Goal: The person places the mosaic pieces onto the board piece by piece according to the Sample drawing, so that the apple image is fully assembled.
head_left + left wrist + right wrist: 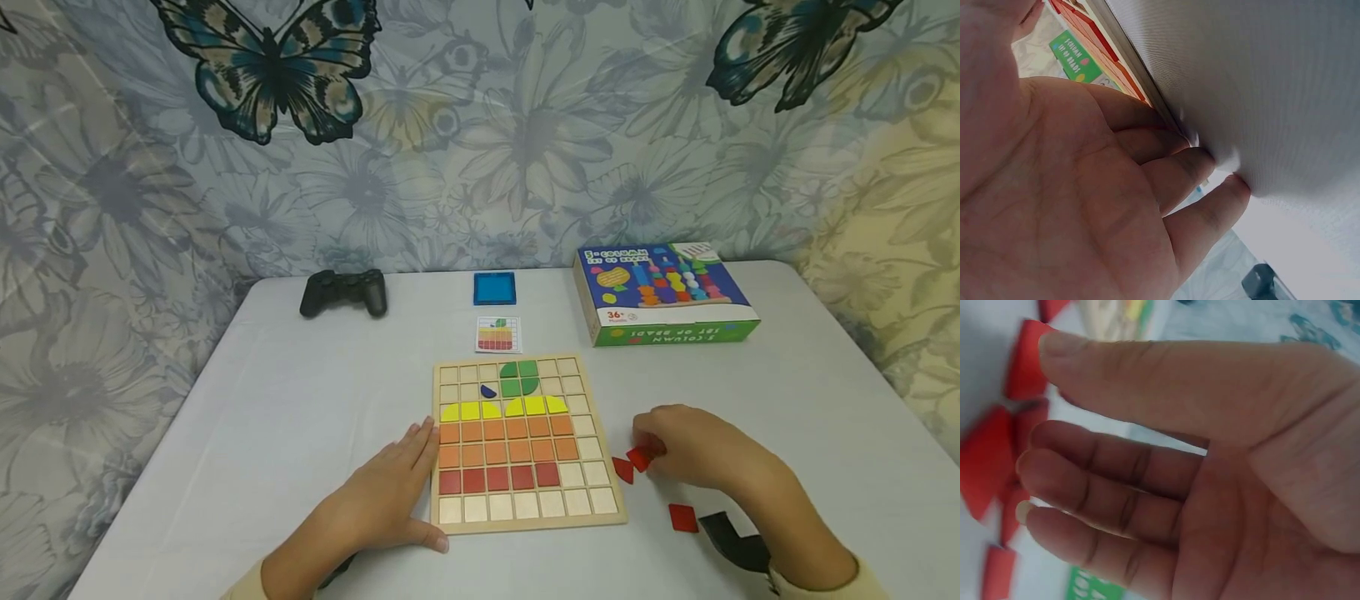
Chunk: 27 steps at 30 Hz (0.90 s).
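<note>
My left hand (390, 492) rests at the left edge of a wooden grid board (532, 527), fingers extended along its side and thumb near the lower left corner. The board bears green, yellow, orange and red pieces, plus a small dark blue one. To the right of the board, my right hand (697, 446) reaches down to several loose red tiles (623, 470). In the right wrist view the thumb lies against a red tile (1027, 362) and appears to pinch it; the index finger is mostly hidden behind the thumb. The other fingers are loosely bent.
A printed pattern card (497, 335) lies behind the board, with a blue square tray (494, 288) beyond it. A black game controller (343, 293) sits at back left, a colourful box (663, 296) at back right. A black curved object (735, 543) lies by my right forearm.
</note>
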Available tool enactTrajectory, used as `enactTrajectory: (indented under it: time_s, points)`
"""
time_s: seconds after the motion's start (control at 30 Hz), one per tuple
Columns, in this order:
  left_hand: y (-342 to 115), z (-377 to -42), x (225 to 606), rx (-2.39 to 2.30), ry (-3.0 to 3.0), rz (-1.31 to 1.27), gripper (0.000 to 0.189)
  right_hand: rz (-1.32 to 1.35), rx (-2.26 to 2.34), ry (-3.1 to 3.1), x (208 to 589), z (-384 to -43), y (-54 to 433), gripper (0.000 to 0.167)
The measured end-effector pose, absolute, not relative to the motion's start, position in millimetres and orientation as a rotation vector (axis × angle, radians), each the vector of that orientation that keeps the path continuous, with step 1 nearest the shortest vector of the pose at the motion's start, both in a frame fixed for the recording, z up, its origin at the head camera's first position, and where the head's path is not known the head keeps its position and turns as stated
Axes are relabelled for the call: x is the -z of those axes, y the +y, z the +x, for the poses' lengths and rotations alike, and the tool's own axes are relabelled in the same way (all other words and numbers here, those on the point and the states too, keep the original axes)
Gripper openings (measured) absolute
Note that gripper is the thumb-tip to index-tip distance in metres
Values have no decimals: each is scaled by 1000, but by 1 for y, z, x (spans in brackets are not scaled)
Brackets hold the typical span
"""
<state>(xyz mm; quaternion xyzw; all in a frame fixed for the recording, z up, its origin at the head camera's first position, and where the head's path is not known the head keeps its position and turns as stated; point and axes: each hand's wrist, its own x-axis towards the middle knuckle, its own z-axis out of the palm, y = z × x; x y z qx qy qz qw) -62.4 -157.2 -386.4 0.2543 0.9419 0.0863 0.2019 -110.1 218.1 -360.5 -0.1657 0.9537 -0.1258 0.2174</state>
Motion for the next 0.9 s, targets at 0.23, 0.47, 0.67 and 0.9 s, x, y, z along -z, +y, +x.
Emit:
enactTrajectory:
  time_s: [0.23,0.47,0.67,0.9]
  points:
    - [-157,-63,386,-250,2629,710,131,-470,400,2622,371,-116,212,30]
    - [-157,-62,385,-258,2630,712,131,-496,388,2663,371,-116,215,31]
    - [-157,-62,385,-271,2630,708,131,-526,338,2731,370,-116,215,29]
    - [-157,-62,384,-270,2626,700,131,-593,540,2672,365,-111,197,26]
